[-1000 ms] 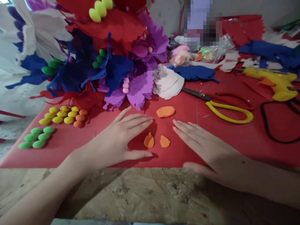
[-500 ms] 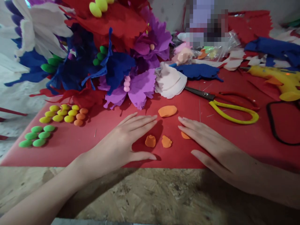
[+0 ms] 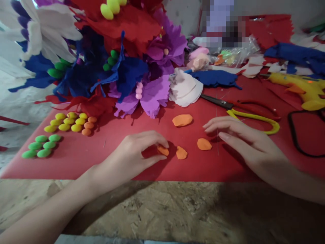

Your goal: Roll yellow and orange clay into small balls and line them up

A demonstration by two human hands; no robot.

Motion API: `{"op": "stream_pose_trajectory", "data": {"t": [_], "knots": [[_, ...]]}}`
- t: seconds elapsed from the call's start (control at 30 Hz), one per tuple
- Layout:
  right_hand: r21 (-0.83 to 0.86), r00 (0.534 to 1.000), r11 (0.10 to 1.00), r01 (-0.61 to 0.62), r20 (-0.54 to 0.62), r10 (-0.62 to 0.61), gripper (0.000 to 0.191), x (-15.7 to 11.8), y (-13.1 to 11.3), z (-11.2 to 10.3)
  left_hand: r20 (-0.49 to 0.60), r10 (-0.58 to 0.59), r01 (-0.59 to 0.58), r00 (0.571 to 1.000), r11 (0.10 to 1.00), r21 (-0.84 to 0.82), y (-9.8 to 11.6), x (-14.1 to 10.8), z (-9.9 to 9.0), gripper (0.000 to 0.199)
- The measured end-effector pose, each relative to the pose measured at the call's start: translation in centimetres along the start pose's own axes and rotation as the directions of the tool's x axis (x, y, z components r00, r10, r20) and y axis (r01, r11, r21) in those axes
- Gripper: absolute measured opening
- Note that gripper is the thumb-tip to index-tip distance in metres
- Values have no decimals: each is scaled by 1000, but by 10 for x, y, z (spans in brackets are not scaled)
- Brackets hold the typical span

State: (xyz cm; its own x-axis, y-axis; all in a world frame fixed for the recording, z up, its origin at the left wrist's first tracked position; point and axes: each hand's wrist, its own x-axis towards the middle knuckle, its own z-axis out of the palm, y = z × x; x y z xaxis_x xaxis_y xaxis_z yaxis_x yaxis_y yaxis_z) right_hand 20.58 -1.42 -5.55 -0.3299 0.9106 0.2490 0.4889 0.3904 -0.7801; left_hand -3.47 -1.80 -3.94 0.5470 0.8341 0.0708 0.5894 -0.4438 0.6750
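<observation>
My left hand curls over the red sheet, thumb and fingertips closed around a small orange clay piece that is partly hidden. Just right of it lies another ragged orange clay piece. A rounder flattened orange piece rests between that one and my right hand. The right hand hovers open, thumb apart from the fingers, and holds nothing. Farther back sits a larger, longish orange clay lump, which neither hand touches.
Scissors with red and yellow handles lie behind my right hand. A yellow glue gun is at the right. Green and yellow clay ovals sit at the left. Crepe-paper flowers crowd the back left. Wooden board borders the red sheet.
My left hand has closed its fingers around the small left orange piece. My right hand has drawn back to the right, uncovering the rounder orange piece.
</observation>
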Motion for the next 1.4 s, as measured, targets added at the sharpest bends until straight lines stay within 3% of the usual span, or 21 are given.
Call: {"op": "stream_pose_trajectory", "data": {"t": [0.13,0.23,0.37,0.57,0.7,0.8,0.87,0.93,1.03,1.17,1.3,1.4], "knots": [[-67,982,995,68,182,-54,16,17,-9,2,-88,-213,174,973,929,-325,4,0,1,34],[-82,933,983,163,336,-127,19,30,-17,11,-17,-320,270,947,826,-495,7,2,4,41],[-73,849,970,233,502,-166,23,40,-25,24,43,-375,323,926,728,-604,11,4,10,34],[-19,852,949,314,446,-273,23,40,-30,30,5,-368,304,930,760,-574,17,3,11,33],[24,900,967,253,361,-245,23,39,-31,28,65,-376,342,925,743,-576,20,5,8,12],[83,923,979,185,327,-202,20,40,-30,25,92,-378,349,921,699,-624,21,5,6,7],[69,919,970,234,312,-243,20,42,-27,22,105,-367,340,924,666,-664,21,5,5,5],[12,874,928,372,331,-354,21,44,-24,20,126,-356,340,926,641,-688,20,4,4,4],[-87,756,801,593,402,-516,22,45,-21,18,165,-371,378,914,629,-679,19,3,4,6],[-220,643,621,752,456,-616,27,43,-18,19,210,-364,410,907,653,-637,19,1,5,8],[-291,579,503,814,483,-657,31,42,-18,20,245,-360,429,900,643,-634,22,2,6,9],[-270,565,499,823,471,-678,31,41,-20,19,283,-369,460,885,606,-649,25,2,7,7]]}}
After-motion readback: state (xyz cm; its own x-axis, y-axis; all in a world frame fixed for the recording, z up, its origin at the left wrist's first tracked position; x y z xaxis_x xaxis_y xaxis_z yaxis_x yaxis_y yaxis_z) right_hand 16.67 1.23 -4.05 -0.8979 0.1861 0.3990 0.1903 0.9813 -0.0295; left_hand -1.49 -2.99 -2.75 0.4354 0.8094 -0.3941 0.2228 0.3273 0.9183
